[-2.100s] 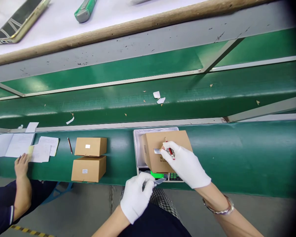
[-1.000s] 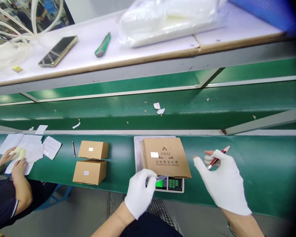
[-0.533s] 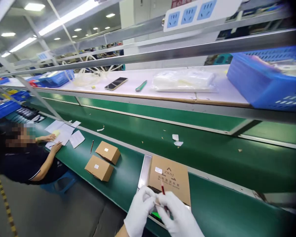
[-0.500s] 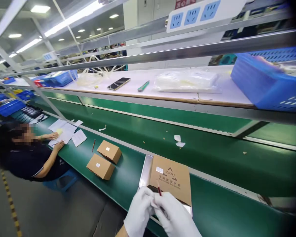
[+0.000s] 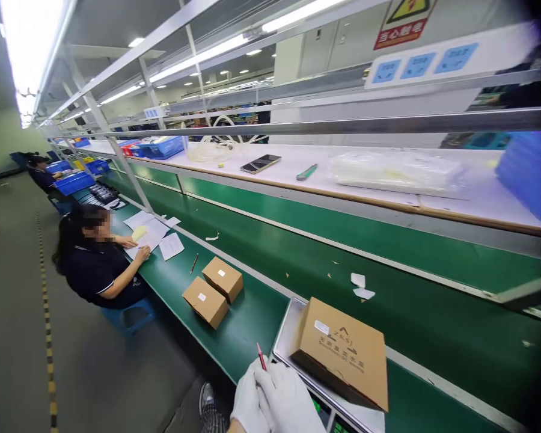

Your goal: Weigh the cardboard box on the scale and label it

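My left hand (image 5: 249, 400), in a white glove, is pressed against my right hand at the bottom centre; its fingers are closed, and what they hold, if anything, is hidden. My right hand (image 5: 286, 397), gloved too, is closed on a red pencil (image 5: 261, 356) that points up. Just beyond and to the right, a printed cardboard box (image 5: 342, 352) lies on the metal pan of a scale (image 5: 285, 337). Green digits of the scale's display (image 5: 340, 426) show beside my right hand.
Two small cardboard boxes (image 5: 223, 278) (image 5: 205, 302) sit left on the green bench. Farther left, a seated person (image 5: 99, 258) writes on papers (image 5: 148, 233). The shelf above holds a phone (image 5: 260, 163), a green cutter (image 5: 307, 172) and plastic bags (image 5: 397, 172).
The view has swung left, so the bench items appear farther right. My hands have come closer together and now sit left of the large box, with the pencil leaning left.
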A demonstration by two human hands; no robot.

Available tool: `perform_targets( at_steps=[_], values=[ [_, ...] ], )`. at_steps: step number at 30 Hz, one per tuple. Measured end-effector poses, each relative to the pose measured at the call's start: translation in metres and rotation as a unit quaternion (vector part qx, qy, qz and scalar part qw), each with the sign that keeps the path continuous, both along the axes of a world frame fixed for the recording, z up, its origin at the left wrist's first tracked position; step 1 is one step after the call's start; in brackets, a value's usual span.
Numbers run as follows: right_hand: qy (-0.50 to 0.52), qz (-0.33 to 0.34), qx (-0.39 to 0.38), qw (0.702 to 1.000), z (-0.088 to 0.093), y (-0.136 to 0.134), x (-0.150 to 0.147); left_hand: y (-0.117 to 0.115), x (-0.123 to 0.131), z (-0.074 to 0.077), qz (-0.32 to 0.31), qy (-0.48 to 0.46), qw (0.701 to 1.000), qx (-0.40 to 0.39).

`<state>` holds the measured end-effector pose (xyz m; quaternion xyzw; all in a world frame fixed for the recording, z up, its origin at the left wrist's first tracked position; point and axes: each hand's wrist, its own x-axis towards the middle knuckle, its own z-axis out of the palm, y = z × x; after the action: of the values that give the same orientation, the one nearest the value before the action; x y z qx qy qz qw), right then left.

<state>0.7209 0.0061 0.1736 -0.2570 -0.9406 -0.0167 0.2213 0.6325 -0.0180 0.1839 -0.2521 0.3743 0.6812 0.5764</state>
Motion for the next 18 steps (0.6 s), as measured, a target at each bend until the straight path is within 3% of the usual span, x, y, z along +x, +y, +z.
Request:
perform_targets(
  at_steps=[2,5,10,14,18],
  values=[
    [-0.006,0.027,0.010,1.000,-0.004,-0.001,-0.022,0.004,-0.019,-0.001,0.043,-0.051,0.997,-0.028],
    [0.034,0.063,-0.062,0.996,0.004,-0.003,-0.060,0.004,-0.058,-0.006,0.071,-0.075,0.994,-0.026],
    [0.141,0.080,-0.155,0.974,0.021,-0.006,-0.136,0.001,-0.136,-0.014,0.031,-0.028,0.998,-0.040],
    [0.188,-0.018,-0.257,0.948,0.010,0.001,-0.177,0.017,-0.209,-0.018,-0.021,0.090,0.994,-0.056],
    [0.231,-0.130,-0.289,0.920,-0.021,0.007,-0.171,0.060,-0.269,-0.022,-0.102,0.189,0.976,-0.025]
  ],
)
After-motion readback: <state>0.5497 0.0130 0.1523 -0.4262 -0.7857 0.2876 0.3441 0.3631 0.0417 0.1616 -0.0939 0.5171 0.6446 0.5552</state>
